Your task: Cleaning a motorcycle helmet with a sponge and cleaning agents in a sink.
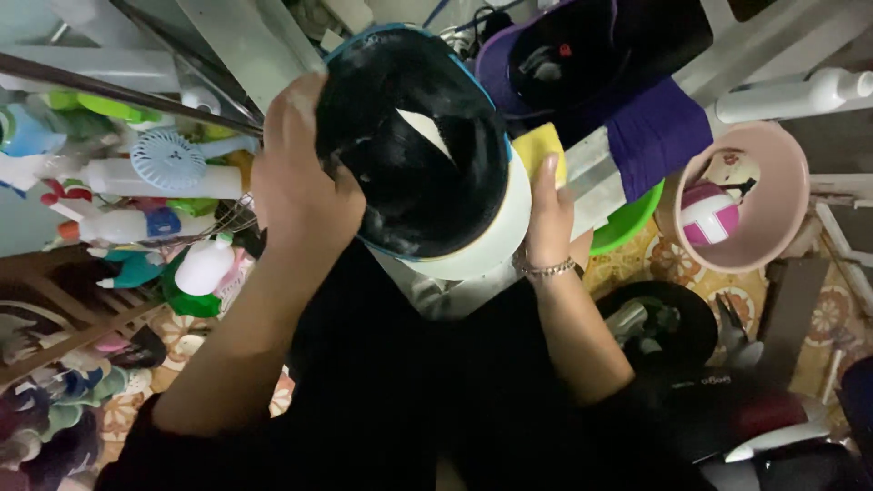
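The left hand [305, 186] is closed over the rim of a black, blue-edged cap with a white brim [427, 150], held up between both hands. The right hand [548, 214] presses a yellow sponge [542, 145] against the cap's side. Wet sheen on the crown suggests scrubbing is under way; rinsing appears outstanding. A pink plastic basin [784, 205] sits to the right.
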